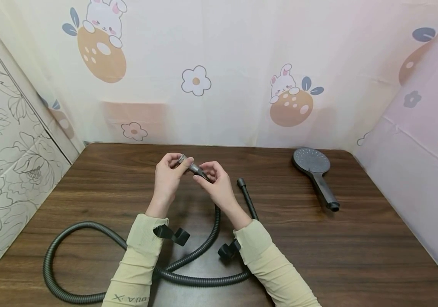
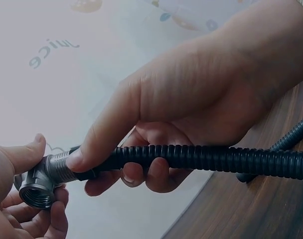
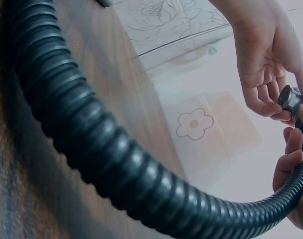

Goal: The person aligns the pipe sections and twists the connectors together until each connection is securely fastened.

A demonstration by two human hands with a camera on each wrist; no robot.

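Above the table, my left hand (image 1: 166, 177) pinches a grey metal T-shaped fitting (image 2: 38, 188) between thumb and fingers. The fitting has a threaded neck and an open round port. My right hand (image 1: 219, 185) grips the end of a black ribbed shower hose (image 2: 191, 158), its thumb over the collar where hose and threaded neck meet. How far the thread sits inside the collar is hidden by that thumb. In the right wrist view the hose curves large across the front, and the left hand (image 3: 268, 59) holds the fitting from above.
The rest of the hose loops over the brown wooden table (image 1: 357, 256), its other end (image 1: 241, 183) lying right of the right hand. A dark grey shower head (image 1: 312, 164) lies at the back right. Printed curtains (image 1: 234, 51) stand behind the table.
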